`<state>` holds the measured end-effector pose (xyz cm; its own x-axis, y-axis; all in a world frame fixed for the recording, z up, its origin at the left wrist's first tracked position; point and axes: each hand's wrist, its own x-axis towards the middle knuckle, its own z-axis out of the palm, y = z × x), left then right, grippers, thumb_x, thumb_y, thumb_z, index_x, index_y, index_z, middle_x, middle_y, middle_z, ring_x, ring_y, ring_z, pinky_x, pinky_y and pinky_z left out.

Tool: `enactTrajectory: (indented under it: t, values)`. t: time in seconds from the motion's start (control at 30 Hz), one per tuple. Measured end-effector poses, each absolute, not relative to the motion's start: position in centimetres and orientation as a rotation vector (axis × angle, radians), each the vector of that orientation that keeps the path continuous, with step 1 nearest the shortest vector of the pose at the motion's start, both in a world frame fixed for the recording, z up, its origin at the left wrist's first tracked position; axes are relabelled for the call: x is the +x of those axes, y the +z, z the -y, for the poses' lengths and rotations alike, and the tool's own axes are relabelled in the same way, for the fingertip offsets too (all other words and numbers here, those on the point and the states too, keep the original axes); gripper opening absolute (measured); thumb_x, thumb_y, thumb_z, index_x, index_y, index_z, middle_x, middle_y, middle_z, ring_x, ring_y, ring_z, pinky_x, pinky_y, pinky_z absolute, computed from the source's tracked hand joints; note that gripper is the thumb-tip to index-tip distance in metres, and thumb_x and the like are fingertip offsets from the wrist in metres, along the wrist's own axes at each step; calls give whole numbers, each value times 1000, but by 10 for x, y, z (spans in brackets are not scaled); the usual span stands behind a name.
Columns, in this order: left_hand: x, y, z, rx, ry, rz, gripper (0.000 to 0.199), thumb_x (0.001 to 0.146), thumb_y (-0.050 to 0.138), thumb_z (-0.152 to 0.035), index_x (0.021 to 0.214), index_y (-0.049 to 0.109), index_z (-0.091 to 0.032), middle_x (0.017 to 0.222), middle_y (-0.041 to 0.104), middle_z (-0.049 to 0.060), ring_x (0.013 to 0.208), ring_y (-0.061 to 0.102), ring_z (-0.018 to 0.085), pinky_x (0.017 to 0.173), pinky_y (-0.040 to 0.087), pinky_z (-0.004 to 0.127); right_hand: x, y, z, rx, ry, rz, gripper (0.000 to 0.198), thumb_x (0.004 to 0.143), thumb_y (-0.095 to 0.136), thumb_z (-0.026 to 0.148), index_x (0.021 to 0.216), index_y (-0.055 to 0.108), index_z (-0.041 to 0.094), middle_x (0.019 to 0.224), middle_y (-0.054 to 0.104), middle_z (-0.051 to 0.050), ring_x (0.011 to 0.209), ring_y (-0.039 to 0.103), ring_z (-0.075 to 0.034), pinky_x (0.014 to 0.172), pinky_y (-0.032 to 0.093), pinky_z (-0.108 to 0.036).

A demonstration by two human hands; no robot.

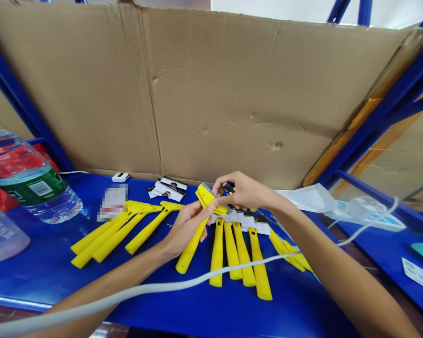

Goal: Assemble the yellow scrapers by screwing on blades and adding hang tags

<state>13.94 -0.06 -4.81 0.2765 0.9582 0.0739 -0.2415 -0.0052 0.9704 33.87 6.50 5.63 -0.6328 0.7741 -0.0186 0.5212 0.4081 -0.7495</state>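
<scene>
My left hand point(186, 227) is closed around the neck of a yellow scraper point(188, 253), whose handle slants down toward the table's front. A metal blade edge shows along its wide head. My right hand point(245, 190) has its fingertips at this head. A black-handled screwdriver point(228, 187) with yellow marks is tucked in its fingers; its tip is hidden. Below the hands lie several yellow scrapers point(241, 253) with white-and-black blade sleeves point(259, 226) at their heads. More yellow scraper handles point(118, 237) lie fanned out on the left, and others point(291, 251) beside my right forearm.
Blade cards point(169, 188) and a small white device point(120, 177) lie near the cardboard wall point(211, 94). A large water bottle point(31, 178) stands at the left. A white cable point(155, 286) crosses in front of my arms. Plastic packaging point(310, 199) lies at the right.
</scene>
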Motion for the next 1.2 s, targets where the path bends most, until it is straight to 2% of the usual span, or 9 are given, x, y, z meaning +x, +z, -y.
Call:
enactTrajectory:
  t: [0.17,0.37,0.63,0.9,1.1,1.2]
  values:
    - [139,-51,1,1225,1095,-800,51,96,73,-67,97,62,-17,78,63,-2,43,56,8,39,40,21,338,58,-64,-1131,1061,2332,32,81,90,43,91,70,20,83,66,2,49,57,-7,43,40,-24]
    - [137,-51,0,1201,1109,-772,43,98,74,-58,96,66,-16,84,67,1,46,60,9,43,43,22,342,61,-64,-1113,993,2366,26,90,83,45,92,77,19,74,70,1,47,47,-7,46,35,-25]
    - [138,-49,3,1207,1052,-765,40,97,76,-54,96,67,-15,85,66,2,46,60,9,42,40,21,340,58,-66,-1090,1030,2363,23,91,81,43,98,79,21,79,71,2,45,47,-7,40,34,-25]
    - [139,-45,0,1173,1111,-702,41,93,83,-51,97,74,-12,90,71,4,55,67,11,53,53,23,342,60,-68,-1075,994,2385,25,85,86,36,101,79,18,95,76,-3,54,51,-6,47,40,-24]
    - [140,-42,2,1199,1071,-722,44,91,85,-54,99,76,-12,91,74,6,57,69,13,57,56,26,345,52,-74,-1071,1030,2344,31,85,87,42,104,78,20,100,74,-2,47,50,-4,38,39,-23]
    - [141,-42,2,1192,1083,-731,45,91,85,-55,96,76,-12,91,75,6,58,69,13,58,56,26,344,51,-74,-1051,1019,2368,30,85,88,42,103,78,20,98,75,-2,47,51,-4,39,41,-23]
